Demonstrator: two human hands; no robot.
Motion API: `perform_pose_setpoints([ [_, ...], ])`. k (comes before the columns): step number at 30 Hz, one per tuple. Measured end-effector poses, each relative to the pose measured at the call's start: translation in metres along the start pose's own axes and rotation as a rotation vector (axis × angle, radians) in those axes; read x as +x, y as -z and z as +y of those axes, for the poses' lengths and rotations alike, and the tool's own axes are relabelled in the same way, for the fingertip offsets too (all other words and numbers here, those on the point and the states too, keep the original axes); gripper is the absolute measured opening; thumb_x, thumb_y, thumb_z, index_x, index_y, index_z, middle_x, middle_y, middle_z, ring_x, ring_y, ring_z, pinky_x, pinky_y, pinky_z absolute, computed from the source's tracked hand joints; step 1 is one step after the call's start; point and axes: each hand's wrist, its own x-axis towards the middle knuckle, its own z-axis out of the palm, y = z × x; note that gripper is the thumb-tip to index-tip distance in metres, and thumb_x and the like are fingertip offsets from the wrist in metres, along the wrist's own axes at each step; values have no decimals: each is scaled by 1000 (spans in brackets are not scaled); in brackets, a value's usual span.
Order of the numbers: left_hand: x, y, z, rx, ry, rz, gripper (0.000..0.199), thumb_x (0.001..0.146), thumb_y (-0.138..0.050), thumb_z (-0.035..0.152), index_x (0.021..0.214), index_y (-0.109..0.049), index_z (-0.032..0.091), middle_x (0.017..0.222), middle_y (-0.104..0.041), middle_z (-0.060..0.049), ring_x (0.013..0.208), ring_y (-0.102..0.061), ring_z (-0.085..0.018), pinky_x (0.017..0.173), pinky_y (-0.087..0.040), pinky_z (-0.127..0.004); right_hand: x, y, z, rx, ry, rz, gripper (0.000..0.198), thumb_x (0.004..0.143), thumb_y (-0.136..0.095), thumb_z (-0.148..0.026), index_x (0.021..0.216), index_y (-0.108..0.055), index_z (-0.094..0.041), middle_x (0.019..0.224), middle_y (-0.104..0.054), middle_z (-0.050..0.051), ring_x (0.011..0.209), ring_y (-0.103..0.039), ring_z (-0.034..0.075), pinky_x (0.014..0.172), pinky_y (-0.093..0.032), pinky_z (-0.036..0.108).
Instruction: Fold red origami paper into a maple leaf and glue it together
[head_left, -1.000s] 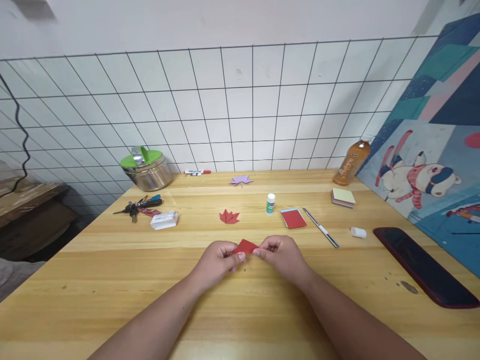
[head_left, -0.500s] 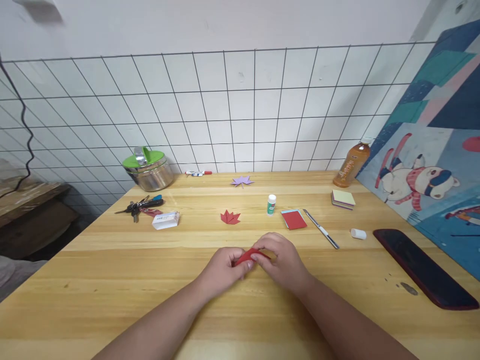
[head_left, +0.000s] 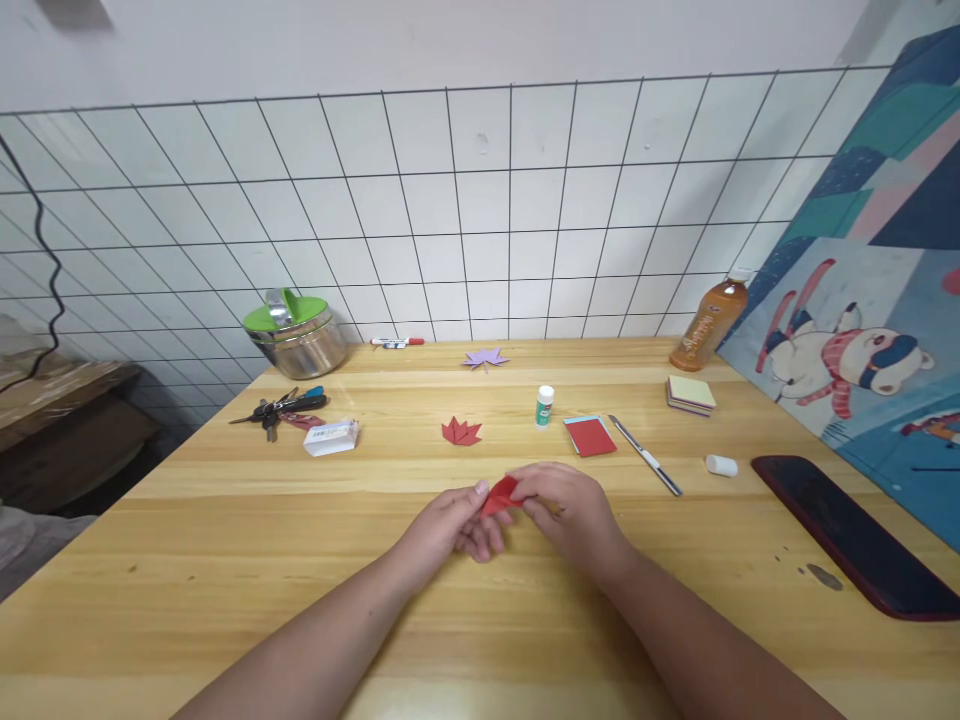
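Above the near middle of the table, a small folded piece of red paper (head_left: 502,496) is between my two hands. My right hand (head_left: 570,505) pinches its right end with thumb and fingers. At its left end, my left hand (head_left: 454,520) holds the paper's edge, thumb on top and fingers curled below. A red paper maple leaf (head_left: 461,431) lies flat just beyond my hands. Farther back is a purple paper leaf (head_left: 485,358). A glue stick (head_left: 544,408) stands upright, with a stack of red and pale blue paper squares (head_left: 590,437) to its right.
A craft knife (head_left: 646,456), a white cap (head_left: 721,466), a dark phone-like slab (head_left: 855,535) and a sticky-note stack (head_left: 690,394) lie right. A bottle (head_left: 711,322) stands behind. Left are keys (head_left: 281,408), a small white box (head_left: 331,437), a steel pot (head_left: 298,340) and markers (head_left: 397,343).
My left thumb has lifted from the paper's front to its upper left edge, and my left fingers now show beneath. The red paper has tilted up. The view has shifted slightly.
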Motion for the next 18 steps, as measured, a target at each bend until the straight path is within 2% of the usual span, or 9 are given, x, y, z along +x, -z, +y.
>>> perform_pose_setpoints([
  [3,0,2,3,-56,41,39,38,75,-62,51,85,-62,14,63,-66,-4,48,-55,-10,50,-42,-21,-1,3,-1,-124,91,54,19,81,-55,-13,79,-69,-25,99,-65,6,89,-58,19,79,-44,32],
  [5,1,5,4,-60,37,80,33,75,-63,47,82,-59,16,65,-67,-4,48,-55,-10,51,-41,-21,-1,6,-1,-158,146,-30,20,82,-54,-13,81,-69,-25,94,-65,5,83,-57,17,75,-44,30],
  [7,2,8,4,37,12,113,31,78,-59,47,75,-57,16,66,-67,-4,49,-54,-11,52,-41,-23,-1,6,-1,-152,199,-165,20,85,-51,-13,85,-68,-25,96,-67,3,84,-57,16,76,-43,28],
  [10,3,12,3,462,-146,242,28,79,-57,42,67,-56,17,64,-64,-3,57,-54,-14,56,-40,-26,1,5,1,-171,169,-314,21,86,-48,-13,88,-66,-23,93,-70,3,86,-58,17,76,-44,28],
  [12,2,13,4,779,-329,368,20,77,-60,37,71,-58,19,71,-63,-3,70,-55,-18,64,-41,-30,3,4,4,-219,96,-391,21,85,-48,-12,86,-67,-22,85,-70,3,83,-59,17,72,-44,27],
  [14,-1,12,7,983,-509,433,13,75,-63,31,80,-60,20,82,-63,-3,82,-55,-21,73,-42,-33,3,4,9,-253,27,-457,20,83,-50,-12,82,-67,-22,80,-70,2,82,-60,18,71,-43,27],
  [16,-4,11,11,1085,-660,361,11,79,-60,27,87,-62,21,89,-64,-4,88,-55,-21,79,-42,-35,3,5,13,-254,-15,-487,19,82,-52,-13,83,-68,-23,80,-70,1,82,-60,17,71,-43,26],
  [18,-5,11,13,1158,-734,193,14,84,-55,24,94,-64,23,91,-66,-3,88,-56,-19,81,-43,-34,3,7,16,-223,-25,-488,18,82,-53,-15,87,-69,-24,84,-70,1,85,-60,17,74,-43,26],
])
